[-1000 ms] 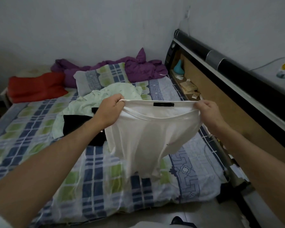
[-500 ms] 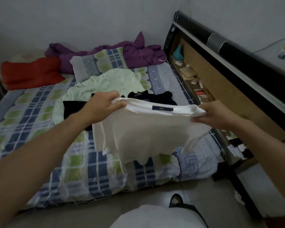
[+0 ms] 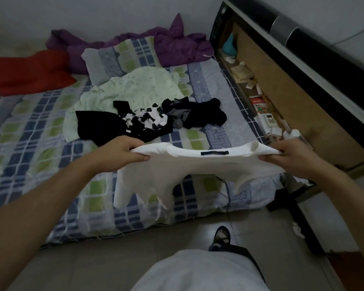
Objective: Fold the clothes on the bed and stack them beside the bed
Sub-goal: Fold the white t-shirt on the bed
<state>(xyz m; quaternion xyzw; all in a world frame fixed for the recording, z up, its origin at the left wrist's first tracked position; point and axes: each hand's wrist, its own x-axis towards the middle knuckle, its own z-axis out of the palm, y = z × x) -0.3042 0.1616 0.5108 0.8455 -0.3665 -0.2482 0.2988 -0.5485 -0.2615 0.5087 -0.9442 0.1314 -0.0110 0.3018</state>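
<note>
I hold a white t-shirt [image 3: 193, 171] stretched out over the near edge of the bed [image 3: 29, 139]. My left hand [image 3: 122, 152] grips its left shoulder and my right hand [image 3: 290, 154] grips its right shoulder. The collar with a dark label faces up and the body hangs down toward the floor. Behind it on the checked sheet lie a pale green garment [image 3: 132, 89], a black garment [image 3: 101, 124], a black-and-white patterned piece [image 3: 147, 117] and a dark crumpled garment [image 3: 200, 113].
A checked pillow [image 3: 122, 57], a purple blanket [image 3: 177, 45] and a red cushion [image 3: 27, 70] lie at the far side. The dark headboard [image 3: 303, 51] with a cluttered shelf runs along the right. Tiled floor [image 3: 93, 259] and my foot [image 3: 221, 236] are below.
The white t-shirt has come down from an upright hanging hold to a flatter hold over the bed's near edge. My view has tilted downward, uncovering the dark clothes behind it.
</note>
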